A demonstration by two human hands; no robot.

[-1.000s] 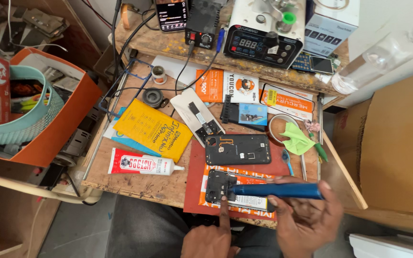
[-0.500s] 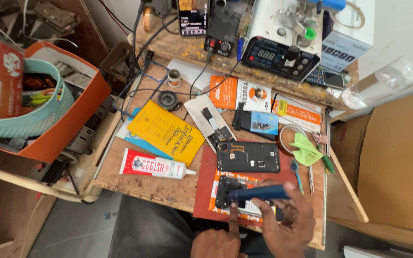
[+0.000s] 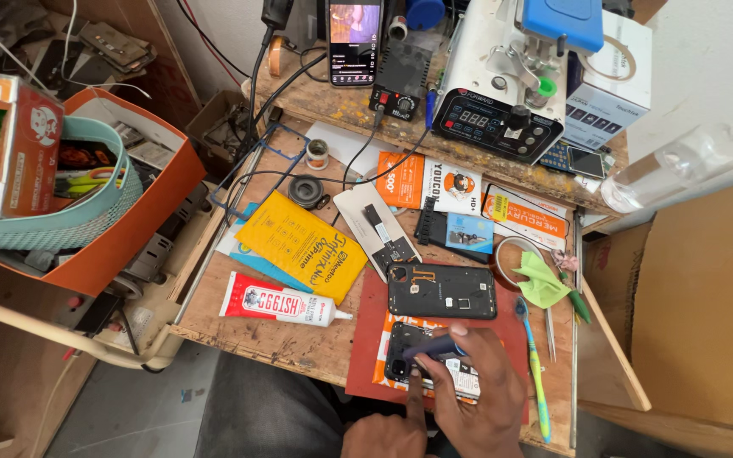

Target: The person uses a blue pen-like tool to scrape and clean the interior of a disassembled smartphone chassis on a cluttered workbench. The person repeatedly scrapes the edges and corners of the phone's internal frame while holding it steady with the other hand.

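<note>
My right hand (image 3: 483,399) grips a dark blue tool handle (image 3: 434,347) and holds it over a small black phone part (image 3: 403,352) on a red mat (image 3: 366,339). My left hand (image 3: 383,432) sits at the bottom edge, its index finger pressed on the near end of that part. Just beyond lies an opened black phone body (image 3: 441,291), with no hand on it.
A white and red glue tube (image 3: 277,302) and yellow packet (image 3: 303,246) lie to the left. A blue toothbrush (image 3: 534,369), green cloth (image 3: 539,281) and tape roll sit right. Machines (image 3: 502,110) and an upright phone (image 3: 355,38) line the back shelf. An orange box (image 3: 142,199) stands left.
The view has moved closer and tilted. My right hand has drawn the blue tool in, so it now points at the small part rather than lying flat across it.
</note>
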